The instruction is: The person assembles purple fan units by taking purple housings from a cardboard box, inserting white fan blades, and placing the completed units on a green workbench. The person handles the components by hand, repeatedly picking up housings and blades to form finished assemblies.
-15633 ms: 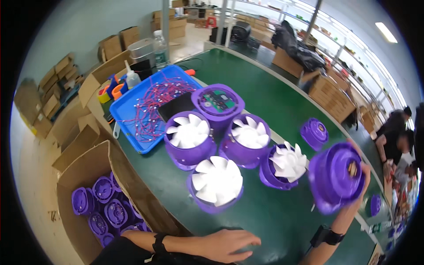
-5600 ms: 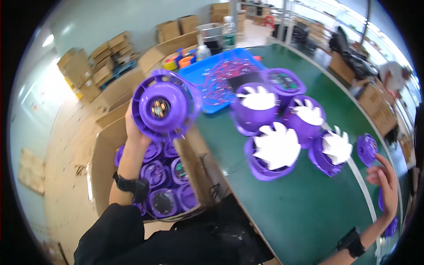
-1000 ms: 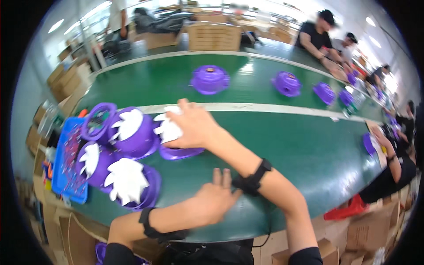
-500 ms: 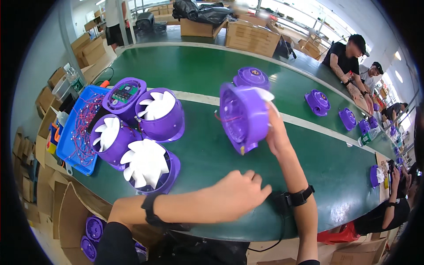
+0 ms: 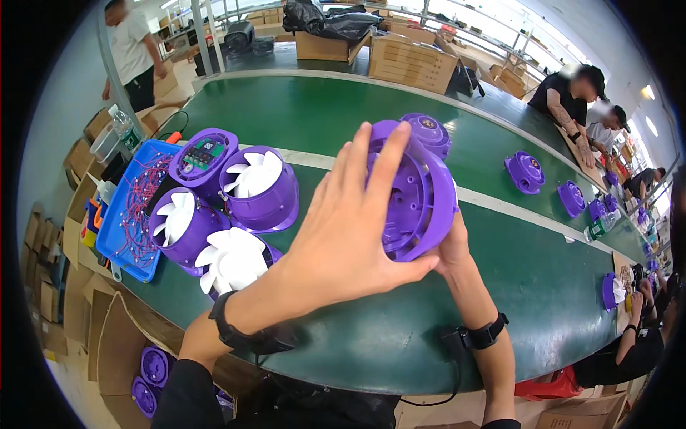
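Over the middle of the table, a round purple fan housing (image 5: 421,193) is held up, its hollow inside turned partly toward me. My left hand (image 5: 343,222) reaches across its left side, index finger at the upper rim and thumb along the lower edge. Behind the lower right rim my right hand (image 5: 453,247) grips the housing; most of its fingers are hidden. Past it lies another purple housing (image 5: 427,133), partly covered. To the left stand purple housings with white fan blades (image 5: 254,173) and one showing a green circuit board (image 5: 203,154).
A blue tray (image 5: 107,247) of thin red wires sits at the table's left edge. Below it, a cardboard box (image 5: 118,343) holds purple parts. More purple housings (image 5: 525,171) dot the conveyor to the right. Co-workers (image 5: 572,100) stand along the far right side.
My left hand has risen from the table's near side onto the housing. The housing has turned to show more of its inside. At far left, a person has come further into view.
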Motion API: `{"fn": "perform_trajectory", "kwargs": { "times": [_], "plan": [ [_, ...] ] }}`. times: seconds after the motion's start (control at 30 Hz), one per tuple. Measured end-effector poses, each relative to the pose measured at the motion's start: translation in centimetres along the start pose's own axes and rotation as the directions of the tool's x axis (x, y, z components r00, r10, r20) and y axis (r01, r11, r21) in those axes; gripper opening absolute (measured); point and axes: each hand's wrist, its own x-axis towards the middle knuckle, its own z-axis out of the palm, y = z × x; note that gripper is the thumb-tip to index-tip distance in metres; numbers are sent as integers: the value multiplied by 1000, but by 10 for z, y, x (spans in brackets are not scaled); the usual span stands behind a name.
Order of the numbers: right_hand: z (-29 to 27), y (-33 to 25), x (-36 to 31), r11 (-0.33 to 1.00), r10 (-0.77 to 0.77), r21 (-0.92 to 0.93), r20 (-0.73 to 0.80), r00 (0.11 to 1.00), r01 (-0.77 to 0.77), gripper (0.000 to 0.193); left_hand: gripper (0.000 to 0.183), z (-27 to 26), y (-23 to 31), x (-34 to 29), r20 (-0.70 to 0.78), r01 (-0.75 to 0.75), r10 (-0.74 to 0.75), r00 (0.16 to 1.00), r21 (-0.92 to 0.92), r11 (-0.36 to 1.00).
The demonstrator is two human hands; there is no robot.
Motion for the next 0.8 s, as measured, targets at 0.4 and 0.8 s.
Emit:
{"fn": "perform_trajectory", "kwargs": {
  "times": [0.4, 0.8],
  "plan": [
    [31, -9, -23, 807, -66, -547, 293, 954, 224, 77, 126, -24, -4, -53, -51, -226, 222, 974, -120, 967],
    [7, 20, -101, 902, 316, -355, 149, 937, -248, 100, 112, 3, -11, -101, 149, -127, 194, 970, -371, 920]
  ]
}}
